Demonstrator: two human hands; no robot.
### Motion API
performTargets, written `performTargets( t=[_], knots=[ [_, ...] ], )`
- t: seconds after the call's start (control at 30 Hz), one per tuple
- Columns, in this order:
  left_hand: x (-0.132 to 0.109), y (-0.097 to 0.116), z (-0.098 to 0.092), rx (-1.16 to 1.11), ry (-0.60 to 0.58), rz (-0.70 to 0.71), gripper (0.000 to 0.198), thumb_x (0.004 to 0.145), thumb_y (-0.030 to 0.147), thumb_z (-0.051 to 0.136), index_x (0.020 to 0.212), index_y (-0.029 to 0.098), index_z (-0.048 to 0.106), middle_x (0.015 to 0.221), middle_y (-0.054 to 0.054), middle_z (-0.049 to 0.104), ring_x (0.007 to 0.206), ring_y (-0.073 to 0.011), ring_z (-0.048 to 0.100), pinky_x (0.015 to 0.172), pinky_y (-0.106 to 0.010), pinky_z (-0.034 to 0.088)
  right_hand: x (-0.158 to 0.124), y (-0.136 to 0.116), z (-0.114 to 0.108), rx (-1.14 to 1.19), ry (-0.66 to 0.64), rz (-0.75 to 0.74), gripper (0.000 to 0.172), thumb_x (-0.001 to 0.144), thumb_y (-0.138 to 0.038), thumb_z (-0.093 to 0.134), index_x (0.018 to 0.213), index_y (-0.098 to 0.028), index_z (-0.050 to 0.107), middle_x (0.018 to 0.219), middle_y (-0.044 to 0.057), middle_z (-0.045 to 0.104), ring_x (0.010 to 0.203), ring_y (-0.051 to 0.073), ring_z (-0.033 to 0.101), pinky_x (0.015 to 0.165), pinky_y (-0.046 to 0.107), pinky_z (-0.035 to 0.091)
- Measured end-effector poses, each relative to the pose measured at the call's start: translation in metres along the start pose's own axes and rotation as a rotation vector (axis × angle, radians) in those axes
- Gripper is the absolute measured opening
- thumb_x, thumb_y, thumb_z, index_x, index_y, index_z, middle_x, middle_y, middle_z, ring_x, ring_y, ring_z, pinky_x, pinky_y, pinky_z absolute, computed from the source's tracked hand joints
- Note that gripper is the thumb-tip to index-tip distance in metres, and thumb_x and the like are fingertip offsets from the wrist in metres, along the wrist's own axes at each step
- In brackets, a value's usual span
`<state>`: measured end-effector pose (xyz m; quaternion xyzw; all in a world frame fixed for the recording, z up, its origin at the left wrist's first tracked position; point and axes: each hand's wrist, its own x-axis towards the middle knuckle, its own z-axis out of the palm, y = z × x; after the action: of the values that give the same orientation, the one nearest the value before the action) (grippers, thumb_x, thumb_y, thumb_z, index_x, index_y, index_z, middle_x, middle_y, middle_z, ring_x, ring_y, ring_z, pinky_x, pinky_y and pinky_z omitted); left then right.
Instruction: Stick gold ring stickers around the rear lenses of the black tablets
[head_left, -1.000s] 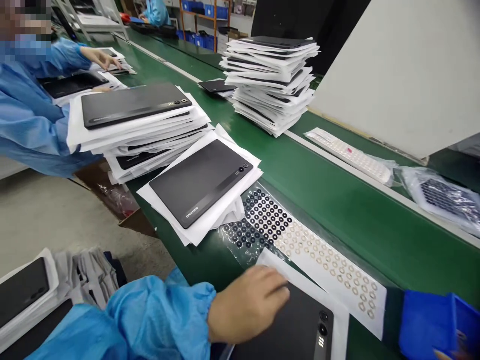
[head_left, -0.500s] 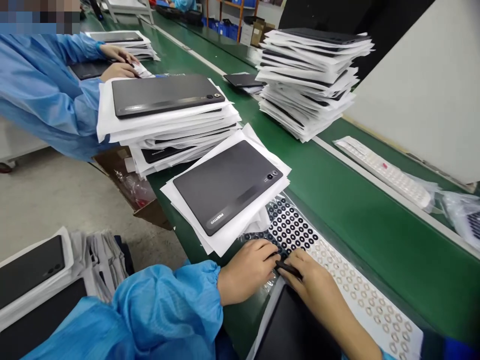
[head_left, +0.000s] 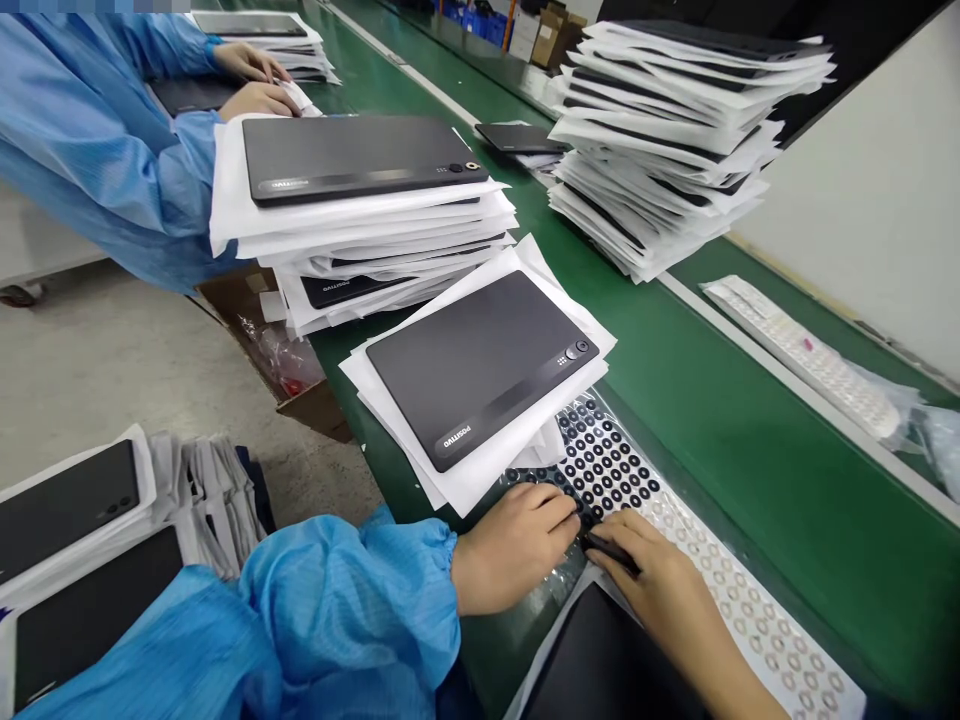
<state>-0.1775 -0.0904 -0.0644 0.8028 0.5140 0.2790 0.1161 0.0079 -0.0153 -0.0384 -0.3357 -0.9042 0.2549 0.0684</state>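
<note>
Two hands at work, close together above the desk (head_left: 727, 400); the right hand (head_left: 652, 570) has one slim black tool (head_left: 613, 553) pinched between thumb and fingers; the left hand (head_left: 517, 550) sits just beside it, fingers drawn together, and I can't tell whether they pinch anything; one ring sheet (head_left: 720, 570) stretches from the left fingertips along the right hand's far side, black rings (head_left: 611, 465) ahead, pale rings (head_left: 795, 650) alongside the forearm; just below the right hand, one dark tablet (head_left: 607, 660); beyond the left hand, one POSITIVO tablet (head_left: 480, 370); farther past it, one stack (head_left: 405, 222) and one taller stack (head_left: 667, 130); off to the left hand's left, two side tablets (head_left: 97, 620)!
</note>
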Motion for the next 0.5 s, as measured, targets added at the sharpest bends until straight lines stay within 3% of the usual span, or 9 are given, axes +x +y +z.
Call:
performTargets(
  t=[0.23,0.4,0.5],
  knots=[
    [-0.002,0.001,0.005,0.025,0.022,0.010,0.023,0.088,0.020,0.060,0.108,0.009,0.057,0.111,-0.009,0.059,0.111,-0.0249,0.051,0.096,-0.037,0.045,0.004,-0.003,0.000,-0.068,-0.011,0.015,0.015,0.078,-0.011,0.050,0.077,-0.022,0.060,0.075,0.002,0.062,0.065,0.019,0.063,0.056,0.028,0.049],
    [0.000,0.000,0.003,0.036,0.018,0.007,0.023,0.086,0.021,0.063,0.106,0.011,0.057,0.113,-0.009,0.059,0.111,-0.0248,0.053,0.096,-0.038,0.046,0.007,-0.014,-0.002,-0.032,0.071,0.042,0.014,0.078,-0.015,0.051,0.069,-0.022,0.057,0.068,0.003,0.062,0.063,0.019,0.062,0.057,0.028,0.048],
    [-0.001,0.002,-0.001,0.043,0.037,0.020,0.023,0.088,0.019,0.059,0.109,0.010,0.056,0.115,-0.012,0.059,0.112,-0.0255,0.053,0.095,-0.041,0.047,-0.012,-0.022,-0.017,-0.007,0.157,0.104,0.016,0.083,-0.023,0.048,0.071,-0.021,0.058,0.071,0.005,0.063,0.065,0.019,0.061,0.060,0.028,0.049]
  ],
)
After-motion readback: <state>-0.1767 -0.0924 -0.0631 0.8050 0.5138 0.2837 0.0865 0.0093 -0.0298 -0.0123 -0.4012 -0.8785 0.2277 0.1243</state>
